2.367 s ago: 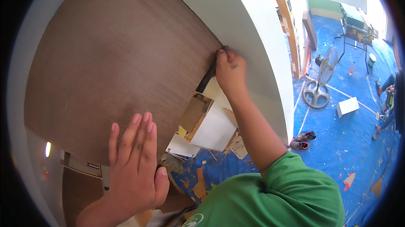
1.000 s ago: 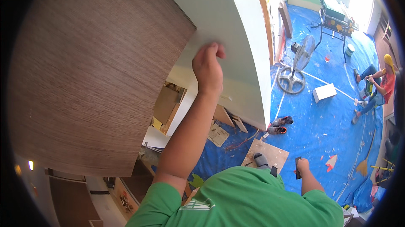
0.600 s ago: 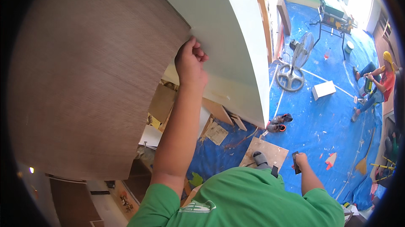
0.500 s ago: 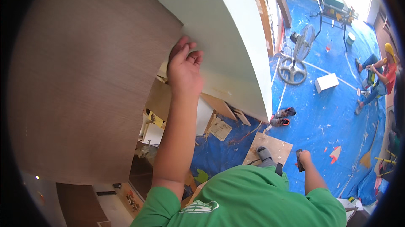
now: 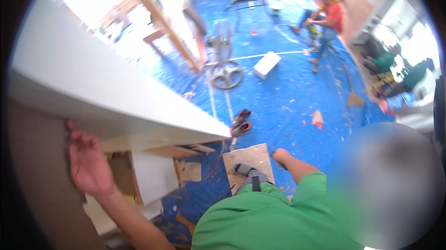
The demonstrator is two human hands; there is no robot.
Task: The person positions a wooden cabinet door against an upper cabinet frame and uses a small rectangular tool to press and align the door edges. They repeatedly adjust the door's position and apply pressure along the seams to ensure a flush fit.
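My left hand (image 5: 90,164) is raised at the left, its palm showing and fingers loosely bent. Its fingertips touch or nearly touch the edge of a brown wood-grain panel (image 5: 35,166), close to where this meets a long pale board (image 5: 107,90). I see nothing held in it. My right hand (image 5: 280,155) hangs low at my right side, closed around a dark flat object (image 5: 283,166). Mostly hidden and blurred now, that object cannot be told by kind.
A board (image 5: 253,155) lies underfoot on blue sheeting (image 5: 288,124). Shoes (image 5: 240,123), a pedestal fan (image 5: 224,57) and a white box (image 5: 267,65) stand ahead. A person in a red top (image 5: 332,18) sits at far right. Scrap wood (image 5: 190,171) lies below the pale board.
My view has swung to the right, so the panel and my left hand sit farther left in the picture. The left hand stays by the panel's edge; the right still grips the dark object.
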